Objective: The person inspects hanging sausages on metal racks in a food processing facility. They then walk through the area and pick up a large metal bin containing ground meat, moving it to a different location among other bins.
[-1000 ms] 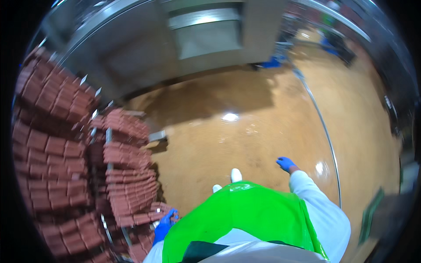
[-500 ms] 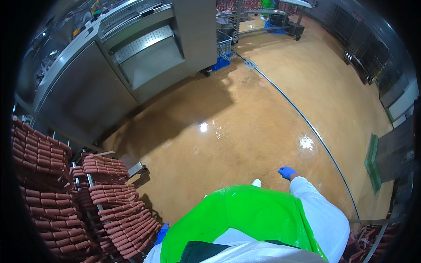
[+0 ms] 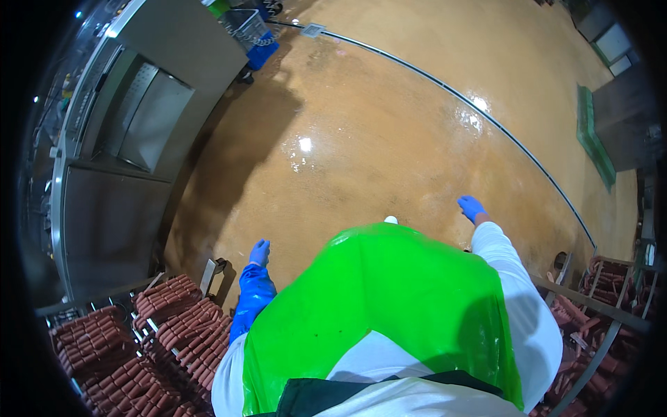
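My left hand (image 3: pixel 260 253), in a blue glove, hangs low over the floor at my left side. A blue sleeve cover (image 3: pixel 253 295) wraps that forearm. Its fingers look loose, with nothing in them. Out ahead on the right, my right hand (image 3: pixel 472 207) is also blue-gloved, its fingers loosely bent and empty. Neither hand touches anything. Nearest the left arm is a rack of linked sausages (image 3: pixel 194 333), draped in rows. A green apron (image 3: pixel 410 299) covers my front, and one white boot tip (image 3: pixel 391 219) shows beyond it.
A large steel machine (image 3: pixel 114 215) stands on the left, with a grey crate (image 3: pixel 246 26) beyond it. Another sausage rack (image 3: pixel 590 333) is at lower right. A floor channel (image 3: pixel 417 69) curves across the wet tan floor (image 3: pixel 361 139). A green-based block (image 3: pixel 592 142) stands far right.
My view has turned right and moved forward past the machine. The left hand has swung forward into fuller view. More of the right-hand sausage rack shows.
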`<state>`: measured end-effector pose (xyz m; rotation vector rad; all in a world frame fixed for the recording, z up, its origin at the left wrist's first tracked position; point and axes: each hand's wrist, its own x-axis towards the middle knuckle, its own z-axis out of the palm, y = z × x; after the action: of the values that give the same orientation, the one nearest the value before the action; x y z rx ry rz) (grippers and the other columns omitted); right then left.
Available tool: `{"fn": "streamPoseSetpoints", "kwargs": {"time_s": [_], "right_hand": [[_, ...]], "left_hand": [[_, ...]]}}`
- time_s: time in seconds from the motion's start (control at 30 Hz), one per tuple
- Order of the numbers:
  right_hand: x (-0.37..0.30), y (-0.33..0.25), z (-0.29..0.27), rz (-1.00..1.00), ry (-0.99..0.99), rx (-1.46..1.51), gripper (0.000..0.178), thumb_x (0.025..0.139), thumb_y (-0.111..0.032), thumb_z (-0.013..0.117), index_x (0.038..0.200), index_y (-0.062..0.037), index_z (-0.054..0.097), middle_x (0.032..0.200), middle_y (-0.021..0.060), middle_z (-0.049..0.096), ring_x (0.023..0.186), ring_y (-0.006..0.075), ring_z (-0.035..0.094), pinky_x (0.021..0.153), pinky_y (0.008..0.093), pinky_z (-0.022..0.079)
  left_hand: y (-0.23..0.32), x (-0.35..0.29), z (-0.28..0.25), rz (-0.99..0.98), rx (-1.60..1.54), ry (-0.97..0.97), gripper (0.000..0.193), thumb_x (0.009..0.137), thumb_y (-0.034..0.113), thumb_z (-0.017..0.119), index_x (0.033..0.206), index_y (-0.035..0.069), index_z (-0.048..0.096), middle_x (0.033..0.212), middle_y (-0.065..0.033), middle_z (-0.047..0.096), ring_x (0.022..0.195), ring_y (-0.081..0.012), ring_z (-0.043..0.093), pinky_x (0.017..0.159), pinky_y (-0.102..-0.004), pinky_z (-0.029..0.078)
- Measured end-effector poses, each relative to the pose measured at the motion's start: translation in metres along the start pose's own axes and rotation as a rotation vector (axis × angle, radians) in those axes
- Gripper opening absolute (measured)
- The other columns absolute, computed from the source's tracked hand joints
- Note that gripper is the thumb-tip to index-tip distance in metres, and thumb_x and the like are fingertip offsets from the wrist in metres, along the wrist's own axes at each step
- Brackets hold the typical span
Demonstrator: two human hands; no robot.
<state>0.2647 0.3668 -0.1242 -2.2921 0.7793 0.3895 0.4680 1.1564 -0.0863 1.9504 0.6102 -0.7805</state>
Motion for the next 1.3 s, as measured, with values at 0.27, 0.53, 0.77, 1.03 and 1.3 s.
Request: {"fn": "streamPoseSetpoints", "kwargs": {"time_s": [0.27,0.53,0.77,1.03,1.3], "right_hand": [[-0.03,0.121,-0.059,0.122,-0.186,0.015,0.035,0.09,-0.038,0.05,0.094,-0.0053,0.062,0.082,0.0096,0.063,0.059,0.02,0.057,0.05,0.0361,0.045],[0.079,-0.006,-0.125,0.155,-0.1,0.262,0.051,0.09,-0.037,0.055,0.13,-0.0045,0.052,0.123,0.014,0.06,0.106,0.0251,0.059,0.09,0.0352,0.048],[0.178,-0.059,-0.241,0.245,0.117,0.509,0.05,0.091,-0.032,0.056,0.13,-0.0012,0.051,0.126,0.0195,0.057,0.115,0.0264,0.056,0.099,0.0365,0.043],[0.141,0.115,-0.201,0.146,-0.241,-0.328,0.034,0.089,-0.033,0.049,0.103,-0.0048,0.063,0.111,0.0217,0.061,0.105,0.0374,0.058,0.088,0.0439,0.047],[0.218,0.185,-0.259,0.292,-0.19,-0.188,0.026,0.089,-0.024,0.048,0.1,-0.0044,0.062,0.103,0.0197,0.063,0.096,0.0358,0.06,0.082,0.0459,0.048]], "left_hand": [[0.072,0.015,0.065,-0.089,0.08,-0.204,0.049,0.087,0.039,0.061,0.122,0.005,0.056,0.081,-0.0049,0.06,0.064,-0.0151,0.053,0.053,-0.0302,0.042],[0.103,0.084,0.094,-0.313,0.442,-0.163,0.038,0.089,0.042,0.056,0.102,0.008,0.066,0.087,-0.0056,0.064,0.068,-0.0182,0.056,0.058,-0.0363,0.045],[0.351,0.231,0.154,0.352,0.947,-0.004,0.044,0.091,0.046,0.049,0.096,0.006,0.067,0.096,-0.0157,0.069,0.09,-0.0284,0.064,0.078,-0.0424,0.048],[0.732,0.272,0.342,0.624,0.527,-0.123,0.058,0.087,0.039,0.058,0.13,0.0,0.052,0.131,-0.0177,0.054,0.124,-0.0278,0.05,0.104,-0.0344,0.037],[0.868,0.228,0.596,0.838,0.972,-0.553,0.063,0.088,0.05,0.053,0.134,0.007,0.049,0.131,-0.0171,0.054,0.122,-0.0305,0.051,0.103,-0.0377,0.039]]}}
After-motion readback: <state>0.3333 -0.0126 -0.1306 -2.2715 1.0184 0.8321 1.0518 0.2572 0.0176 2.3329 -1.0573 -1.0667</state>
